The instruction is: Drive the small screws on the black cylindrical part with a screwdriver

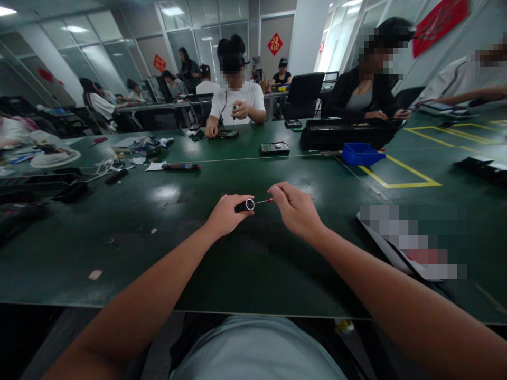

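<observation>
In the head view, my left hand (225, 215) is closed around a short black cylinder (242, 206). Its round end has a bright silver ring and faces right. My right hand (298, 209) pinches a thin screwdriver (270, 200) with a red part by the fingers; most of its handle is hidden in the hand. The slim metal shaft points left, and its tip meets the cylinder's ringed end. I cannot tell how far in the tip reaches. Both hands are just above the green table (253, 264).
Ahead lie a circuit-board-covered hard drive (274, 149), a blue bin (359, 153) and a long black casing (340, 135). A dark pen-like tool (181, 167) and cluttered parts are to the left. A blurred-out flat item (392, 253) lies right. A co-worker (237, 100) sits opposite.
</observation>
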`<state>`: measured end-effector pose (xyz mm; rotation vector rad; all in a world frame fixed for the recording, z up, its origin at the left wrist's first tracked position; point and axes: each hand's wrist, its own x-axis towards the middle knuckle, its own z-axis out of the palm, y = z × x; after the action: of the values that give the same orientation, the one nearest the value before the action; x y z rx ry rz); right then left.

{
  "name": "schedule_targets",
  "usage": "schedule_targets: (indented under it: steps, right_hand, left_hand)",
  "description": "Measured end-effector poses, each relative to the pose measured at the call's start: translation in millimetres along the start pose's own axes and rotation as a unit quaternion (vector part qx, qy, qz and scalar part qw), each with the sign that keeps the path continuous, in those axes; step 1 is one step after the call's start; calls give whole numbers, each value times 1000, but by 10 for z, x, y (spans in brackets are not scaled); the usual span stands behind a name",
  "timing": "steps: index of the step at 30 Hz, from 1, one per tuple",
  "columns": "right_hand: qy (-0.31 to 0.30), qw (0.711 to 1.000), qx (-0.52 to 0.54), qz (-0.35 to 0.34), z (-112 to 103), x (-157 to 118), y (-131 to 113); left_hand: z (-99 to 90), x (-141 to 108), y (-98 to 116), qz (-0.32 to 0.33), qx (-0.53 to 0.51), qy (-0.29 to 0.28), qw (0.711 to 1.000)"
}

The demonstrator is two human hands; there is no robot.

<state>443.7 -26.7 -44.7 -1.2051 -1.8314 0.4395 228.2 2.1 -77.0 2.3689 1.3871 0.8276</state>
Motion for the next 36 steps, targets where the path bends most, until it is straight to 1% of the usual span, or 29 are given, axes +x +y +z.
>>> schedule_targets:
  steps: [3,6,11,13,14,15,17,18,19,21,23,25,28,30,36]
  right_hand:
    - [27,999,23,5,16,6,20]
    - [43,996,83,11,45,15,52]
    - [49,980,191,36,103,51,103]
    - [60,968,233,67,120,89,152]
    - [71,956,270,93,125,115,185]
    - [84,935,318,131,126,143,223]
    - [71,879,414,226,118,200,299]
    - [59,856,440,266,111,223,331]
    - [65,843,449,288,103,240,357]
    - [88,849,440,281,93,254,389]
    - [104,869,414,252,95,245,398]
    - [106,890,384,220,108,223,395]
    - [102,924,326,170,128,185,373]
    - [100,941,291,142,133,163,347]
    - [88,964,232,90,137,121,271]
  left_hand:
    - [-15,3,11,-3,-2,0,1000]
    - [-20,13,12,-7,-2,-1,1000]
    - [23,20,9,19,6,-5,1000]
    - [30,20,19,30,6,-3,1000]
    - [27,23,24,36,1,0,999]
    - [20,29,27,44,-2,6,999]
    - [2,53,24,58,-2,18,998]
    - [-4,68,17,61,2,21,998]
    - [-8,84,7,59,9,20,998]
    - [-3,111,-16,47,21,7,999]
    - [11,123,-35,36,30,-12,999]
    - [24,121,-43,34,36,-22,999]
    - [27,109,-36,33,37,-17,999]
    - [24,102,-27,29,38,-16,999]
    - [18,83,-3,18,38,-16,999]
